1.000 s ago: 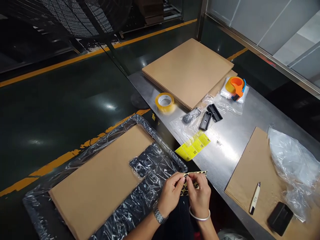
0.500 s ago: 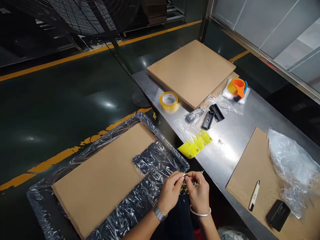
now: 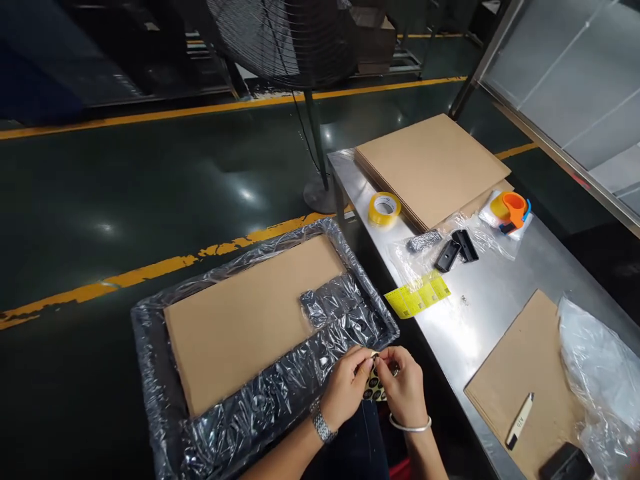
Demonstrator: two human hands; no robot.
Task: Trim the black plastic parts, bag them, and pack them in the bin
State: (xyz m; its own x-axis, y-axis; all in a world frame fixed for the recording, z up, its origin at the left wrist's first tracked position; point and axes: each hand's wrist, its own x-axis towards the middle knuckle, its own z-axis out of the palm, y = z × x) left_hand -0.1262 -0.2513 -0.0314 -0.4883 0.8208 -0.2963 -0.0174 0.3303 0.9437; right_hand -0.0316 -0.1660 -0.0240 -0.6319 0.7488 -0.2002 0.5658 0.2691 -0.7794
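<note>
Between my hands is a sheet of round black stickers (image 3: 374,385) on a pale yellowish backing. My left hand (image 3: 346,385) pinches its upper edge with thumb and forefinger. Close beside it, my right hand (image 3: 404,388) pinches the same edge, the fingertips nearly meeting. Whether a single sticker is lifted between the fingertips is too small to tell. Just beyond my hands lies a shallow tray lined with shiny black plastic film (image 3: 280,380). Inside it are a flat brown cardboard piece (image 3: 250,320) and black parts wrapped in clear film (image 3: 333,300).
On the metal table (image 3: 450,333) to the right are a cardboard stack (image 3: 435,170), a tape roll (image 3: 384,209), an orange tape dispenser (image 3: 514,210), black plastic parts (image 3: 447,255), yellow labels (image 3: 417,297), a cutter knife (image 3: 520,421) and a plastic bag (image 3: 600,360). A fan (image 3: 300,47) stands behind.
The view has swung left, so the tray and table appear farther right. Both hands keep pinching the sticker sheet, and more of its round stickers show now.
</note>
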